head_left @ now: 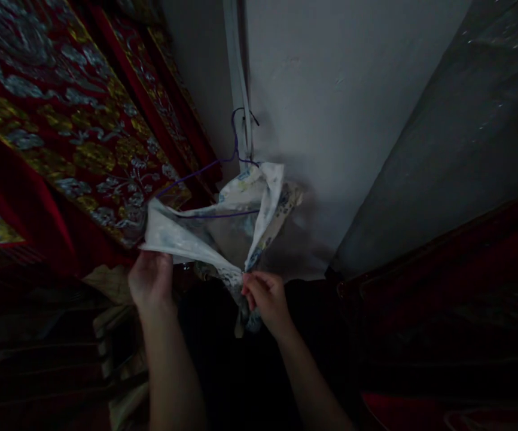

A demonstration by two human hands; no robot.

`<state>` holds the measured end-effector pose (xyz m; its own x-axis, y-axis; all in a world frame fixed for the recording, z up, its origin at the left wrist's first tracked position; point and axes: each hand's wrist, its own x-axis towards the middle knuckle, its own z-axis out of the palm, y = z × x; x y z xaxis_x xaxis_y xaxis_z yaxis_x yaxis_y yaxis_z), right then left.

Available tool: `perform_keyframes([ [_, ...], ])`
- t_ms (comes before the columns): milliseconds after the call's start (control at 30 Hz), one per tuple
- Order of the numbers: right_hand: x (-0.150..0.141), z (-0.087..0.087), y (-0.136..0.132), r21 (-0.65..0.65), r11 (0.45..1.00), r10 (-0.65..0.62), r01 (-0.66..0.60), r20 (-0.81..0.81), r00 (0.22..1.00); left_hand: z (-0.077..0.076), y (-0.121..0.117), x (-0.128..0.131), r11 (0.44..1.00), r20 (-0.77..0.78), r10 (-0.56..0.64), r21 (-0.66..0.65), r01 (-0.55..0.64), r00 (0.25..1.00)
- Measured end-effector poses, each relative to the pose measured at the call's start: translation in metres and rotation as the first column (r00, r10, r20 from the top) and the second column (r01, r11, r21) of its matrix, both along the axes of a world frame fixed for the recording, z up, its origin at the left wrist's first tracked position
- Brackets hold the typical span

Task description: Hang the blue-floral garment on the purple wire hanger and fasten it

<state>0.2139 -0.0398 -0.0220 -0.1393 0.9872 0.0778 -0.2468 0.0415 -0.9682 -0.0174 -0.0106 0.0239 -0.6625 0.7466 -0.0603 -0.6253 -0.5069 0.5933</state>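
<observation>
bare hands [152, 281], bare forearms [171, 359]; dark clothing [245, 377], details lost in shadow.

The fingertips of my left hand [152, 278] slip out of sight behind the edge of the pale garment [176, 232], so I can't tell how they grip it. What exactly my right hand [267, 297] pinches is too small and dim to make out. The garment's lower end blurs into the dark, and its cloth hides the right shoulder of the purple hanger [196, 173]. The bottom edge cuts off both my forearms; the embroidered red cloth [84, 120] runs out at the left and top.
</observation>
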Motion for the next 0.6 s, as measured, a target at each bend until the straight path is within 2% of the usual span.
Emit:
perform_keyframes([
  [33,-0.004,-0.001,-0.004,-0.022,1.000,0.014,-0.015,-0.013,1.000,-0.019,-0.007,0.005,0.999,0.072,-0.031,-0.030,0.033,0.997],
  [100,-0.006,-0.002,-0.008,-0.045,0.998,0.033,-0.035,-0.028,0.999,-0.052,-0.018,0.018,0.996,0.106,-0.072,-0.038,0.076,0.992],
  [167,-0.002,-0.002,-0.010,-0.043,0.998,0.050,-0.051,-0.026,0.998,-0.070,-0.025,0.033,0.987,0.096,-0.129,-0.088,0.137,0.987],
  [200,0.002,-0.002,-0.010,-0.040,0.997,0.062,-0.063,-0.017,0.998,-0.073,-0.027,0.040,0.984,0.063,-0.148,-0.091,0.153,0.987],
  [267,0.011,-0.003,-0.010,-0.035,0.993,0.112,-0.111,0.027,0.993,-0.067,-0.030,0.053,0.988,-0.033,-0.151,-0.046,0.149,0.988],
  [367,0.024,-0.007,-0.007,-0.017,0.979,0.201,-0.201,0.120,0.972,-0.043,-0.035,0.074,0.986,-0.170,-0.128,0.084,0.144,0.977],
  [467,0.033,-0.007,-0.002,-0.001,0.987,0.162,-0.163,0.130,0.978,-0.025,-0.046,0.097,0.946,-0.290,-0.229,0.159,0.283,0.929],
  [533,0.037,-0.007,0.002,0.017,0.999,0.043,-0.044,0.085,0.995,-0.020,-0.054,0.111,0.890,-0.395,-0.348,0.148,0.432,0.850],
  [600,0.040,-0.009,0.006,0.039,0.994,-0.107,0.105,0.029,0.994,-0.019,-0.062,0.123,0.794,-0.533,-0.487,0.062,0.605,0.692],
])
